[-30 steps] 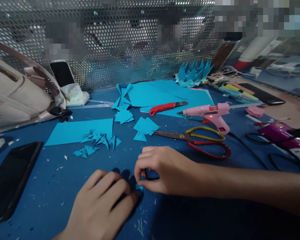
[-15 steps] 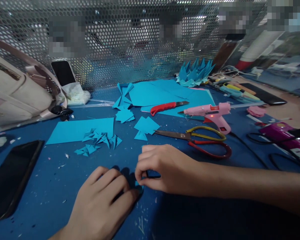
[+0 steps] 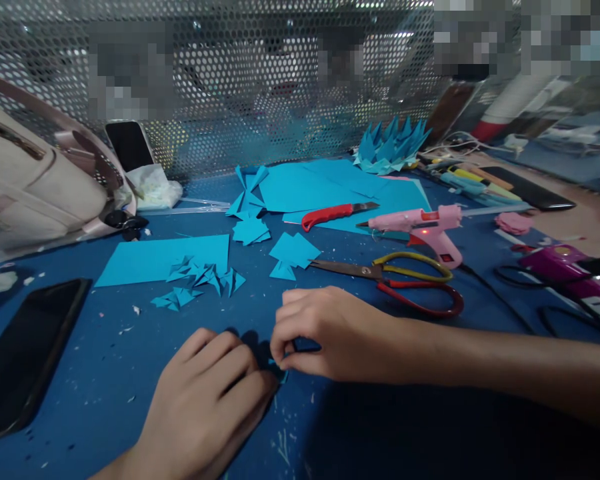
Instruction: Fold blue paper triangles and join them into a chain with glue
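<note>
A small piece of blue paper (image 3: 283, 375) lies on the blue tabletop, mostly covered by my fingers. My right hand (image 3: 325, 333) pinches it between thumb and forefinger. My left hand (image 3: 210, 393) is closed, its fingertips pressed against the same piece from the left. Beyond the hands are a heap of small folded blue paper pieces (image 3: 205, 275), a few cut blue paper pieces (image 3: 294, 251), and scissors (image 3: 380, 271) with one yellow and one red handle.
A pink glue gun (image 3: 420, 223) with a lit light and a red-handled cutter (image 3: 330, 216) lie behind the scissors. Blue paper sheets (image 3: 305, 187) and a spiky blue paper model (image 3: 393, 147) sit farther back. A phone (image 3: 30, 353) and bag (image 3: 25, 173) are left, a purple power strip (image 3: 570, 270) right.
Both hands stay almost in place on the small paper piece. My left hand has shifted very slightly upward; the view has moved a little.
</note>
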Available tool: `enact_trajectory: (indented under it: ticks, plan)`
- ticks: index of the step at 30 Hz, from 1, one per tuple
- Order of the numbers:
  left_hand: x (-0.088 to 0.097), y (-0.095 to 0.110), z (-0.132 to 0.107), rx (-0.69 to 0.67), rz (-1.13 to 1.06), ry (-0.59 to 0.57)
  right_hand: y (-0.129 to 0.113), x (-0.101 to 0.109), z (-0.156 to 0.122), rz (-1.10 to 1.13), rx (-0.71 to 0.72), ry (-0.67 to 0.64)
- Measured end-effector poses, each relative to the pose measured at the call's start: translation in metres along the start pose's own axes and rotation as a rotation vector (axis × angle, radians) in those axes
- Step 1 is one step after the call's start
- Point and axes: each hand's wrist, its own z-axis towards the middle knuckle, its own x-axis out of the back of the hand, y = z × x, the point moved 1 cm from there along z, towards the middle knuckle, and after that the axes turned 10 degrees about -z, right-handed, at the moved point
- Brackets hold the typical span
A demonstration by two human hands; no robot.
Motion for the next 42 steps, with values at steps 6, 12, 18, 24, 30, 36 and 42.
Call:
enact_trajectory:
  ticks: [6,12,18,24,30,36,42]
  plan:
    - [0.0,-0.001,0.0,0.088,-0.064,-0.004,0.002,-0.001,0.0,0.02,-0.008,-0.003]
    - [-0.003,-0.004,-0.002,0.296,-0.219,-0.001,0.006,-0.001,0.0,0.062,-0.02,0.0]
    - [-0.004,-0.004,0.001,0.438,-0.371,-0.035,0.009,-0.004,0.001,0.093,-0.064,0.003]
    - [-0.003,-0.001,0.006,0.483,-0.313,-0.035,0.011,-0.003,0.002,0.158,-0.078,-0.036]
    - [-0.004,-0.003,0.007,0.483,-0.289,-0.051,0.011,0.002,0.002,0.193,-0.089,-0.089]
    - [-0.003,-0.001,0.005,0.493,-0.317,-0.01,0.009,-0.001,-0.001,0.157,-0.115,-0.07]
    - [-0.001,-0.001,0.01,0.56,-0.503,0.096,0.008,-0.003,0.0,0.121,-0.144,-0.029]
